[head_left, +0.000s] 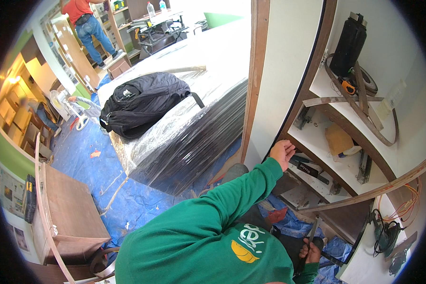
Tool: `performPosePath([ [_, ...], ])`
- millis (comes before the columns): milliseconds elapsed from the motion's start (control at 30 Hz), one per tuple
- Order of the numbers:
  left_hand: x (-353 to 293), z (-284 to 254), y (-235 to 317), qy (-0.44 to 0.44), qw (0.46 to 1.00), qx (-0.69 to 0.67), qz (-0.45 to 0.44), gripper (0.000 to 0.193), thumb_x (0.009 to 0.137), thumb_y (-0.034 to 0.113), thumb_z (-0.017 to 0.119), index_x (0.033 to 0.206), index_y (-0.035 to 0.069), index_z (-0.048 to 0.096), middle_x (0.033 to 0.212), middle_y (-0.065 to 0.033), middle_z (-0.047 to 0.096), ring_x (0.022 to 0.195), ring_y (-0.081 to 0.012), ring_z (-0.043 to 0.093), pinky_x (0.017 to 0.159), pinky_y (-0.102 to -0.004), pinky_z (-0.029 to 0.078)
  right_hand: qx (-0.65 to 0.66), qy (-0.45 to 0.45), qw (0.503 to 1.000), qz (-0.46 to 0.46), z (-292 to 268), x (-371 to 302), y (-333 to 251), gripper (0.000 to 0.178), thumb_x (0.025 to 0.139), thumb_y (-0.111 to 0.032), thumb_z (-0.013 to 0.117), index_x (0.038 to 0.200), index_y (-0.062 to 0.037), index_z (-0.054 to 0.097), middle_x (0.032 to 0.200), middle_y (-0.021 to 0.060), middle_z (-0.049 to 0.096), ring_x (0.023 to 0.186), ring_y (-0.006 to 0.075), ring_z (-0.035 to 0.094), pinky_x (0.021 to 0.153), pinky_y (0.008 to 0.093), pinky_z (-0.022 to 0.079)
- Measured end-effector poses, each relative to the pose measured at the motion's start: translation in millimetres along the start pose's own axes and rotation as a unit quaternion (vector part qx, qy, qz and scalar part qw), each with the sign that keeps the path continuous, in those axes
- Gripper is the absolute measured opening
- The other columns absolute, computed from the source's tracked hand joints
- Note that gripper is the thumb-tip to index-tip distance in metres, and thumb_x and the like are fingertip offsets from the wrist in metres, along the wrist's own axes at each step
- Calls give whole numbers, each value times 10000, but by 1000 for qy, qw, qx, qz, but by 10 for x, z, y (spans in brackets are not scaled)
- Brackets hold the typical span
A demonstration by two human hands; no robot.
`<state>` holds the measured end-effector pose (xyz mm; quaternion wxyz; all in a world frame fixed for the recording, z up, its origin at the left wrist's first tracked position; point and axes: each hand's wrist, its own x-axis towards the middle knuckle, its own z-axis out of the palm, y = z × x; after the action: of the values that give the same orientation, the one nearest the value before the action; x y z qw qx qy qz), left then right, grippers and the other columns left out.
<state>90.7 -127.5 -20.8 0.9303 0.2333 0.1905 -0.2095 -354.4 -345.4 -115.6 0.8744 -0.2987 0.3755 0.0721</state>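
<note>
Low before the curved shelf unit, the right hand's fingers wrapped a narrow tool, likely light, stiff, best held by its lower end; at the unit's left edge, the left hand's fingers bunched, whether pinching I couldn't tell

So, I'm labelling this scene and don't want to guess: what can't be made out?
All in the head view:
- Left hand: whether the fingertips pinch anything; too small to tell.
- Tool in the right hand: its grip end, covered by fingers.
- Block: what's inside, hidden by shiny wrap.
- Co-worker in red: the head, cut off by the upper edge.
</note>
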Motion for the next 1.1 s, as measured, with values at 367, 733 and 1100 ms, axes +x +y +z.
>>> performPosePath([
  [367,-6,-64,-86,-55,996,59,-31,147,917,173,579,964,34,568,951,-101,635,929,-256,643,852,-419,533,-62,-12,997,-37,251,-131,3,404,948,-321,564,1237,-39,562,690,18,472,569,157,463,505,319,372],
  [733,-193,-26,-127,-117,971,180,-101,238,899,171,610,1122,88,585,1078,-52,637,1029,-223,616,889,-414,482,-105,3,993,-49,589,-205,-74,395,926,-215,584,1288,-73,521,721,37,491,591,176,474,517,338,384],
  [1100,-523,-787,140,-137,855,492,-91,414,953,464,614,1092,75,647,1119,-39,667,1002,-156,624,867,-330,473,-135,-39,988,-66,2440,862,-214,298,1013,-258,527,1241,-67,548,763,66,541,623,183,526,548,331,449],
])
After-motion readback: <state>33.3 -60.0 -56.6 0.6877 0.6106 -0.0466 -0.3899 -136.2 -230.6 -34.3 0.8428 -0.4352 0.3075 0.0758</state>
